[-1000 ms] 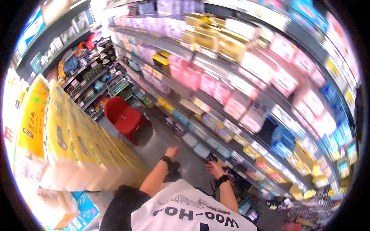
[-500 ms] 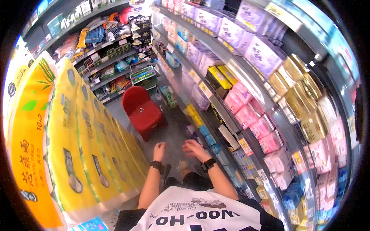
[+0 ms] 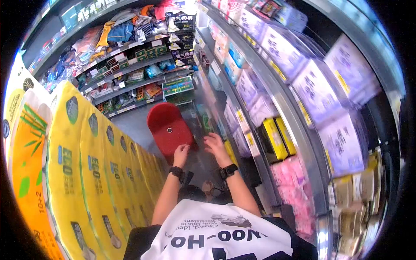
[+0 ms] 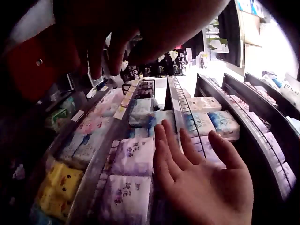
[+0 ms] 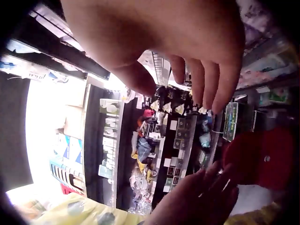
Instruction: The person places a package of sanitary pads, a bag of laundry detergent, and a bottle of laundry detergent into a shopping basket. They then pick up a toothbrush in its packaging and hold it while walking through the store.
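My left hand [image 3: 181, 155] is held out in front of the body with nothing in it, its fingers loosely bent. Beside it, a short gap away, my right hand [image 3: 216, 147] spreads its fingers and holds nothing. In the left wrist view the right hand [image 4: 206, 187] shows its palm with fingers extended. Both wrists wear black bands. Nearest to the hands is a red plastic chair [image 3: 167, 123] on the grey floor; the left fingertips overlap its seat edge in the head view.
Yellow tissue packs [image 3: 65, 147] form a tall stack along the left. Shelves on the right carry purple packs [image 3: 318, 86], pink packs [image 3: 290, 182] and yellow-black packs [image 3: 275, 138]. Folded clothes [image 3: 121, 32] and small boxes fill the back shelves, with a green box [image 3: 177, 86] behind the chair.
The view has swung right and moved closer to the chair and back shelves. Both hands have come up in front of the body, nearer each other than a second ago, still holding nothing.
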### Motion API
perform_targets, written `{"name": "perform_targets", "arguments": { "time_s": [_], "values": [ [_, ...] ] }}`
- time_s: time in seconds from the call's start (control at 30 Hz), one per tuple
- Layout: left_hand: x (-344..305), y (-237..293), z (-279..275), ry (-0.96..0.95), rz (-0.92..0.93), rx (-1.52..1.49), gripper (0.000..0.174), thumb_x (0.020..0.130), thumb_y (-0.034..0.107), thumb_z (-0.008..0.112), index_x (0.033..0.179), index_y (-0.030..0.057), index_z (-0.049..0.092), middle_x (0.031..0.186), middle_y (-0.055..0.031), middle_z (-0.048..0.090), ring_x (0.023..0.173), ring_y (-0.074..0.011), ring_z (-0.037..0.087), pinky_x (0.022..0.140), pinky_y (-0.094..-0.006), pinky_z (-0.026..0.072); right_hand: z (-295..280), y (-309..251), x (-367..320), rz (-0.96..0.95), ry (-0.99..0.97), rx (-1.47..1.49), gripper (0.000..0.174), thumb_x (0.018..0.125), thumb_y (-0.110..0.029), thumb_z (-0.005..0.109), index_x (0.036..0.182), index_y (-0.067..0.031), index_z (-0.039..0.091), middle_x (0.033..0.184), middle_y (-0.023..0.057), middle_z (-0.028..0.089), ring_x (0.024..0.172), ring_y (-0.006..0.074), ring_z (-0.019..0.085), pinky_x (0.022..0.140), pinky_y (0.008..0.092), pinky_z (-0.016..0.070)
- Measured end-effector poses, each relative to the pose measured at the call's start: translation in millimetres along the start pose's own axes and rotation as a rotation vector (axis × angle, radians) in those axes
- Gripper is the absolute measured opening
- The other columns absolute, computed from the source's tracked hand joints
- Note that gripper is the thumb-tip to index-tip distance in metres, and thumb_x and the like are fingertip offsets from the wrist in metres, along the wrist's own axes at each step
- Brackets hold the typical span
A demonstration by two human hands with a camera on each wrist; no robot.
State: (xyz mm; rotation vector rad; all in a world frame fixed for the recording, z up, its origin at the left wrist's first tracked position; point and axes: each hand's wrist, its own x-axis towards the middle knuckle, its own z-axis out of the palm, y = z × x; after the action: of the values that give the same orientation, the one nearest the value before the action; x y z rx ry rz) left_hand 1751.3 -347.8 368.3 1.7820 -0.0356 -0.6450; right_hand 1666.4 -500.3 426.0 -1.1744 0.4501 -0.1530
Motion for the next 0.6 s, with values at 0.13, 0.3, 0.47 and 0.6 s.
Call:
{"name": "perform_targets", "arguments": {
  "time_s": [0.13, 0.3, 0.47, 0.6],
  "values": [
    [38, 14, -9, 0.111, 0.137, 0.016, 0.030, 0.084, 0.025, 0.050, 0.099, -0.0007, 0.056, 0.089, -0.0077, 0.060, 0.081, -0.0153, 0.054, 0.070, -0.0263, 0.0424, 3, -2, 52, 0.018, 0.069, 0.021, 0.044, 0.083, -0.015, 0.052, 0.122, -0.0089, 0.033, 0.119, 0.0084, 0.045, 0.103, 0.0180, 0.046, 0.082, 0.0318, 0.0412],
    [118, 47, -15, 0.076, 0.075, -0.016, 0.030, 0.085, 0.025, 0.051, 0.098, -0.0011, 0.057, 0.092, -0.0079, 0.059, 0.084, -0.0160, 0.054, 0.074, -0.0269, 0.0409, 9, -13, 124, 0.029, 0.140, -0.015, 0.047, 0.082, -0.013, 0.052, 0.124, -0.0093, 0.031, 0.125, 0.0078, 0.038, 0.105, 0.0177, 0.044, 0.083, 0.0313, 0.0384],
    [239, 98, -16, -0.016, 0.281, 0.018, 0.028, 0.086, 0.025, 0.049, 0.099, 0.0028, 0.057, 0.091, -0.0056, 0.059, 0.082, -0.0158, 0.054, 0.073, -0.0274, 0.0409, 2, -11, 238, -0.049, 0.224, -0.105, 0.053, 0.080, -0.014, 0.053, 0.126, -0.0099, 0.028, 0.128, 0.0068, 0.035, 0.105, 0.0171, 0.044, 0.084, 0.0298, 0.0368],
    [331, 130, -8, -0.170, 0.179, -0.040, 0.029, 0.086, 0.024, 0.048, 0.104, 0.0019, 0.055, 0.097, -0.0082, 0.058, 0.089, -0.0181, 0.053, 0.077, -0.0287, 0.0401, 10, -27, 321, -0.089, 0.377, -0.298, 0.057, 0.077, -0.010, 0.055, 0.126, -0.0044, 0.026, 0.127, 0.0123, 0.034, 0.104, 0.0224, 0.044, 0.089, 0.0314, 0.0346]
  ]
}}
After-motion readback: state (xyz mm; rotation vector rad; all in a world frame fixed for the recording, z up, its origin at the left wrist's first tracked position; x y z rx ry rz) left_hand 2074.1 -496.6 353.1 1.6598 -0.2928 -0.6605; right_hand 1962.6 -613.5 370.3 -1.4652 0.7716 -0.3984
